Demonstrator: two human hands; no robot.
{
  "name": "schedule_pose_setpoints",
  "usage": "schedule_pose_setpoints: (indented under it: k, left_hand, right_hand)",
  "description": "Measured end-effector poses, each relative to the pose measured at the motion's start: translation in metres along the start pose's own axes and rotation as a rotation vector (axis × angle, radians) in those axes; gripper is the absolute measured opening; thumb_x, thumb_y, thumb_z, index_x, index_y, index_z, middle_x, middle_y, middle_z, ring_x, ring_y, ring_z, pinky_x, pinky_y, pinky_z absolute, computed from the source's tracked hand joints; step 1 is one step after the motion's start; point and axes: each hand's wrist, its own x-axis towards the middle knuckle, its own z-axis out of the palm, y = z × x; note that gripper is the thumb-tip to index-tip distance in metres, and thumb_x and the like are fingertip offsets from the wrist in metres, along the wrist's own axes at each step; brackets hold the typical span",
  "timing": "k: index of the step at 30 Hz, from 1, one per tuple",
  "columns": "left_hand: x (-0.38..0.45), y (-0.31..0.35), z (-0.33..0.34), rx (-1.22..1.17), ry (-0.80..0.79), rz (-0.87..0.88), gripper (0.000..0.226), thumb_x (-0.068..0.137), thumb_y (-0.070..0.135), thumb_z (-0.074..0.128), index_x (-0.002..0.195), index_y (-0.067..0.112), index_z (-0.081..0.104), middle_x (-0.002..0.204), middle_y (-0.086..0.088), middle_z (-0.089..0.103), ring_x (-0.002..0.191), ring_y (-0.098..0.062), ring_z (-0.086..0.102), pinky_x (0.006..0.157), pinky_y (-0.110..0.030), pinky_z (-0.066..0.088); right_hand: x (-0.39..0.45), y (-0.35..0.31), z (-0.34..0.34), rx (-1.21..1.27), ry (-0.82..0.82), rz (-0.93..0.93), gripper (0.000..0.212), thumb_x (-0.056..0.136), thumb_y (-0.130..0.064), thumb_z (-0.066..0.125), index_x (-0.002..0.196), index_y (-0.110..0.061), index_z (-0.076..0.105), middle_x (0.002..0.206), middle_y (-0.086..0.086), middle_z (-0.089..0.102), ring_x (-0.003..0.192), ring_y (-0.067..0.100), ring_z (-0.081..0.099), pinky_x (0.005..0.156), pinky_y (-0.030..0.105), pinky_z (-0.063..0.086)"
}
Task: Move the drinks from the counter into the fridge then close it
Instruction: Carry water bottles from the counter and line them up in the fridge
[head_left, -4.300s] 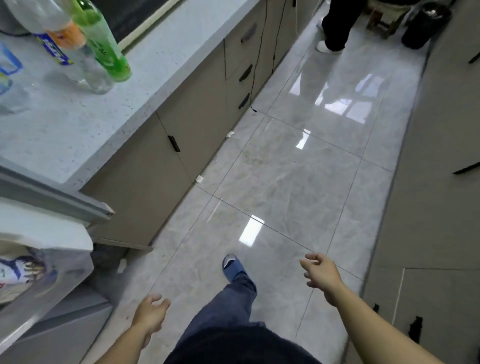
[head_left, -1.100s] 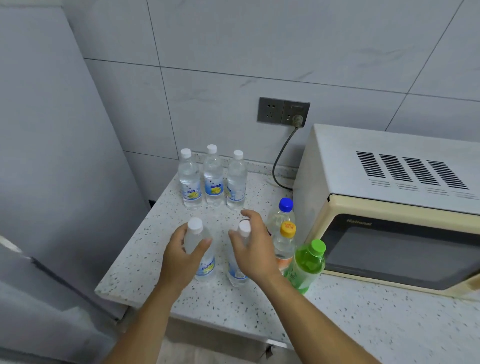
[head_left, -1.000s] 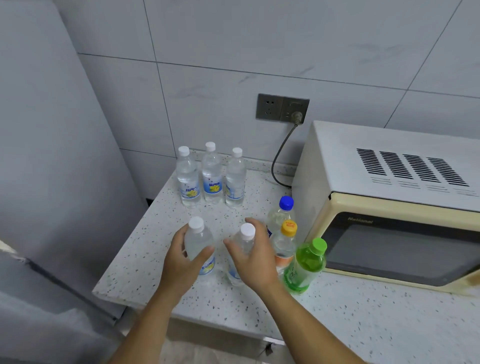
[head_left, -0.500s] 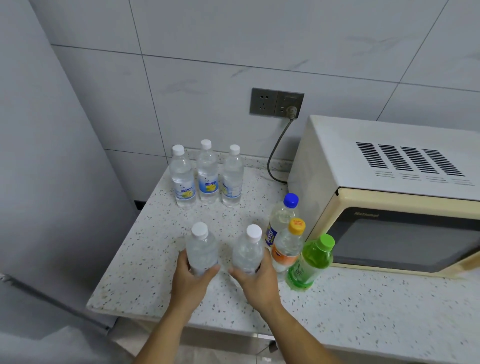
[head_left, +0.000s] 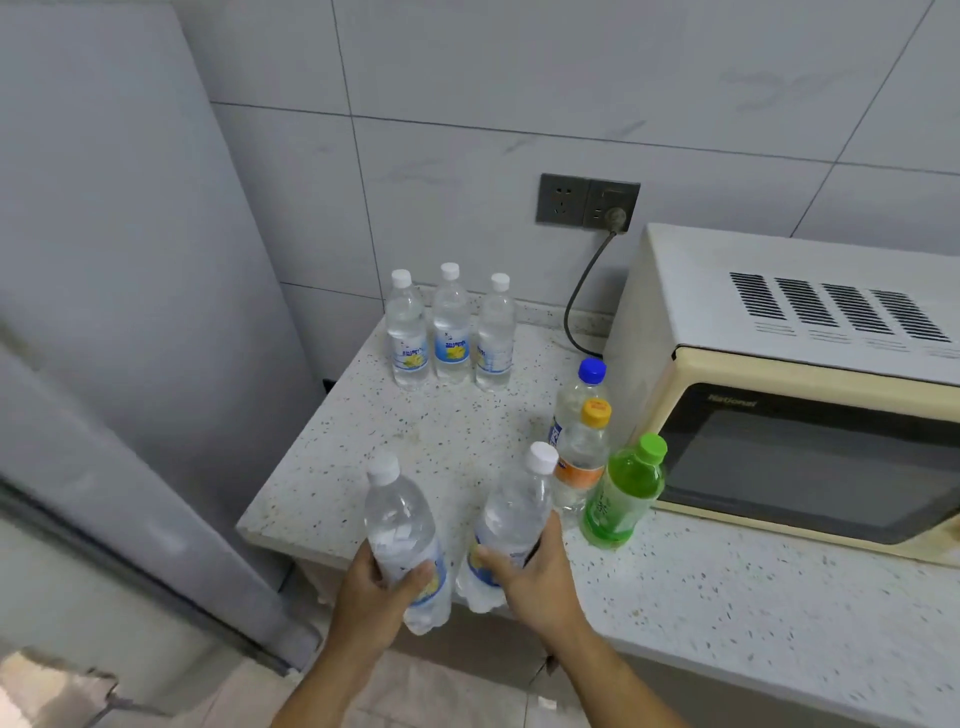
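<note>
My left hand (head_left: 375, 597) grips a clear white-capped water bottle (head_left: 397, 525), lifted off the speckled counter (head_left: 447, 436) near its front edge. Beside it, my right hand (head_left: 535, 579) grips a second clear water bottle (head_left: 514, 514), also raised and tilted. Three more water bottles (head_left: 451, 332) stand in a row at the back by the wall. A blue-capped bottle (head_left: 581, 395), an orange-capped bottle (head_left: 584, 462) and a green bottle (head_left: 623, 493) stand beside the microwave. The grey fridge (head_left: 119, 291) rises on the left.
A cream microwave (head_left: 789, 384) fills the counter's right side, its cord (head_left: 584, 291) running to a wall socket (head_left: 587, 201). The fridge door's edge (head_left: 130, 566) crosses the lower left. Tiled floor shows below the counter's front edge.
Both hands closed around the two front water bottles and lifted them off the counter toward me. Earlier I stood away from the counter with both hands empty.
</note>
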Motion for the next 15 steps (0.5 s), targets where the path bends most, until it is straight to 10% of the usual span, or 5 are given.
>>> schedule_pose_setpoints:
  k: [8,15]
  left_hand:
    - [-0.113,-0.059,-0.025,-0.165,0.112,-0.219,0.082,0.048,0.056,0.092,0.116,0.018,0.064,0.104,-0.005,0.077,0.094,-0.026,0.074,0.070,-0.028,0.060]
    - [-0.210,-0.098,-0.061,-0.399,0.376,-0.445,0.043,0.069,0.034,0.074,0.107,0.013,0.069,0.094,-0.016,0.077,0.080,-0.033,0.075,0.056,-0.031,0.059]
  right_hand:
    - [-0.072,0.040,-0.014,0.243,-0.228,0.285,0.049,0.078,-0.023,0.082,0.120,-0.032,0.059,0.106,-0.007,0.075,0.095,0.015,0.074,0.075,0.030,0.061]
    - [-0.142,0.062,0.032,0.257,-0.480,0.478,0.054,0.070,-0.043,0.076,0.119,-0.024,0.062,0.103,0.008,0.076,0.093,0.028,0.075,0.071,0.032,0.060]
